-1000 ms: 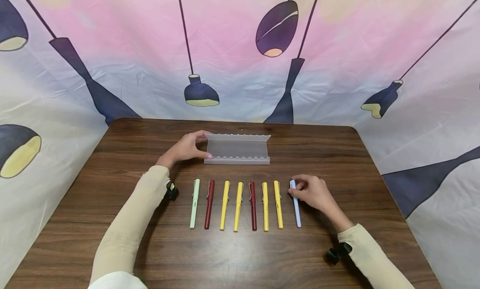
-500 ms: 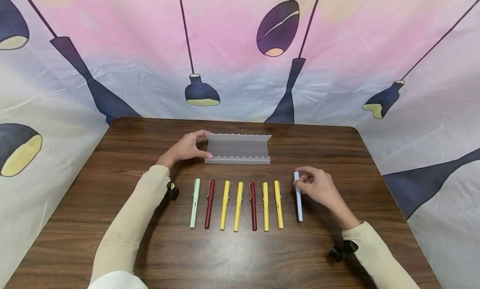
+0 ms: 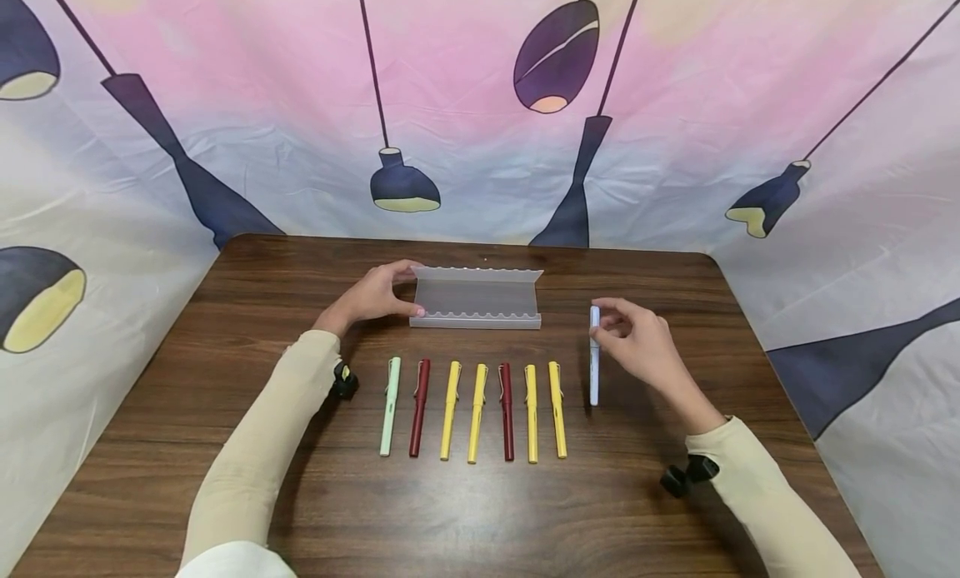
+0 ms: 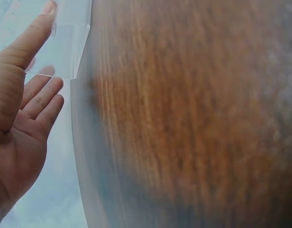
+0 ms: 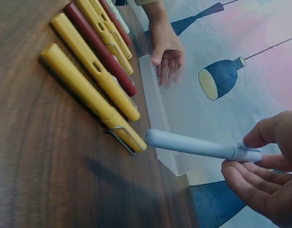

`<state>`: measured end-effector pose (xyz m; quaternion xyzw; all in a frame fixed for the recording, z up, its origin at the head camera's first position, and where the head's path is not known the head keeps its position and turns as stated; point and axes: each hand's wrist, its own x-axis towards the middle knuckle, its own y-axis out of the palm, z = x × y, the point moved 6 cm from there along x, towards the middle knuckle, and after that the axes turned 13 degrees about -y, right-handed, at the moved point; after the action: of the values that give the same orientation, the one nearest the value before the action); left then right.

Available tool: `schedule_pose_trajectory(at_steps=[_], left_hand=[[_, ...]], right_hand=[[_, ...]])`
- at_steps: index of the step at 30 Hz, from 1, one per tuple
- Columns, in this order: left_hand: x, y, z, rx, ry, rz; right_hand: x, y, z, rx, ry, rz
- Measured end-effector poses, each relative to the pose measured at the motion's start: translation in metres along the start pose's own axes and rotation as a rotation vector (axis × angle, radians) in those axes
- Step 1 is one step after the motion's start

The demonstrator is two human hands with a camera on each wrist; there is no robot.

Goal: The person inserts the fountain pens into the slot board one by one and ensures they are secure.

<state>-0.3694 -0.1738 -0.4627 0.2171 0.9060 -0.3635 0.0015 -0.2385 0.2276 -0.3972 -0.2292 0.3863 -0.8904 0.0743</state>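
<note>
Pale blue pen (image 3: 595,371) and right hand (image 3: 639,342) had moved farther out. Left hand (image 3: 372,295) gripped clear holder (image 3: 480,321) at its left end; well to its right, right hand pinched pen's clip end, holder left of that pinch, pen's long axis crosswise to holder's.

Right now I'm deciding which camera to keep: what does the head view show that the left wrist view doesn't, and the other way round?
Only the head view: the right hand gripping a blue pen, one green pen, two red pens and four yellow pens, both sleeves, and printed lamps. Only the left wrist view: the left palm. Both: the left hand gripping the clear holder, and the table.
</note>
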Motion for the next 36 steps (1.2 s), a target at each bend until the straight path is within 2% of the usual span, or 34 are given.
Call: schedule_pose_trajectory(at_steps=[11, 16, 27, 36], left_hand=[[-0.001, 0.001, -0.001, -0.001, -0.009, -0.003], [-0.001, 0.001, 0.000, -0.006, -0.012, 0.002], [-0.001, 0.000, -0.003, -0.003, -0.005, 0.001], [-0.001, 0.000, -0.002, -0.007, -0.016, 0.001]], right_hand=[[0.029, -0.006, 0.017, 0.069, -0.146, -0.094], [0.045, -0.007, 0.022, 0.066, -0.194, -0.126], [0.074, 0.003, 0.021, 0.125, -0.237, -0.184], [0.088, 0.016, 0.004, 0.212, -0.245, -0.264]])
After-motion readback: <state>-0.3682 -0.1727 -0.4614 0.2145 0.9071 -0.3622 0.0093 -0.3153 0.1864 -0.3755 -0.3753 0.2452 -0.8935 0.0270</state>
